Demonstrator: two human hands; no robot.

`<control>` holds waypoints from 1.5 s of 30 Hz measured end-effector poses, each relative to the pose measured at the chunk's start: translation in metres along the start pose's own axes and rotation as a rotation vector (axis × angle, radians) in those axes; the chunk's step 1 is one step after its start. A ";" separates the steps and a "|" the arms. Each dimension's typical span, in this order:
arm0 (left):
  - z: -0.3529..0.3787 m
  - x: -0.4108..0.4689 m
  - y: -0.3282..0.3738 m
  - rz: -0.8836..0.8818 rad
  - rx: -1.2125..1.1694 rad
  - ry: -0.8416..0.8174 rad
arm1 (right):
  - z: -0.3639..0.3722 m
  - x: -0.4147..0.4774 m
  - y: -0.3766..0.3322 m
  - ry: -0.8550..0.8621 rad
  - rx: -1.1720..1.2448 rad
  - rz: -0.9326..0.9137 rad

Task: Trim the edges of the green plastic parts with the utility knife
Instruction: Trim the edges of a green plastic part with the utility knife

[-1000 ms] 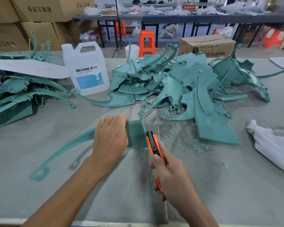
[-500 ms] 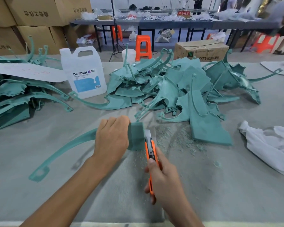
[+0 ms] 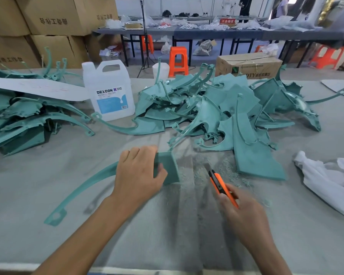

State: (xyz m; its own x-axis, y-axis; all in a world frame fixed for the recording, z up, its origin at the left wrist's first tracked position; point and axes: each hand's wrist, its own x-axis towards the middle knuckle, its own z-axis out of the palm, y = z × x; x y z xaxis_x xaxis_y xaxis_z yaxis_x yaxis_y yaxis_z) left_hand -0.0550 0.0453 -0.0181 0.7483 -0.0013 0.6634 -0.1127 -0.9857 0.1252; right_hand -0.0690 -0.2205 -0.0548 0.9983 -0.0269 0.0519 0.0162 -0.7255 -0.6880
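Note:
A green plastic part (image 3: 168,165) stands on edge on the grey table, its long curved arm (image 3: 81,193) sweeping down to the left. My left hand (image 3: 139,171) grips its wide end from above, thumb on the near face. My right hand (image 3: 244,213) holds an orange utility knife (image 3: 221,183), blade out and pointing up-left, a short way right of the part and not touching it. A big heap of green parts (image 3: 222,108) lies behind, and another stack (image 3: 24,120) sits at the left.
A white DEXCON jug (image 3: 108,92) stands behind the left hand. Green shavings (image 3: 222,167) litter the table near the knife. White cloth (image 3: 330,179) lies at the right. A cardboard box (image 3: 248,64) sits behind the heap, with orange stools and tables beyond.
The knife has come off the part's right edge and moved right and toward me. My left hand keeps its grip on the part, thumb now showing on the near face.

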 end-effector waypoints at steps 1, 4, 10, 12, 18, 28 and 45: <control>0.001 -0.002 -0.002 0.000 0.009 -0.007 | -0.003 0.002 0.007 0.018 -0.048 0.005; 0.005 -0.004 -0.005 -0.013 0.044 -0.023 | -0.007 0.008 0.018 0.056 -0.118 0.050; -0.003 0.006 0.007 -0.091 -0.027 0.115 | -0.004 0.012 0.023 0.073 -0.198 0.024; -0.010 0.011 0.012 -0.095 -0.135 0.186 | -0.001 0.011 0.022 0.122 -0.262 0.022; -0.044 0.020 0.038 0.081 -0.425 0.432 | -0.007 -0.004 -0.035 -0.123 0.495 0.025; -0.062 -0.034 0.044 -0.109 -0.716 0.362 | -0.008 -0.001 -0.089 -0.515 1.474 0.152; -0.068 -0.013 0.022 -0.952 -1.656 0.009 | -0.136 0.109 0.124 0.098 -0.540 0.484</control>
State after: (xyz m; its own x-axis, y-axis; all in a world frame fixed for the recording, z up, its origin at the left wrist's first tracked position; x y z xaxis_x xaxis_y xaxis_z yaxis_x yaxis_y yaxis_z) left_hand -0.1123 0.0356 0.0262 0.9277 0.3716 -0.0371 -0.1517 0.4658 0.8718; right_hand 0.0346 -0.4071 -0.0361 0.8764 -0.4738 -0.0856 -0.4810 -0.8538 -0.1991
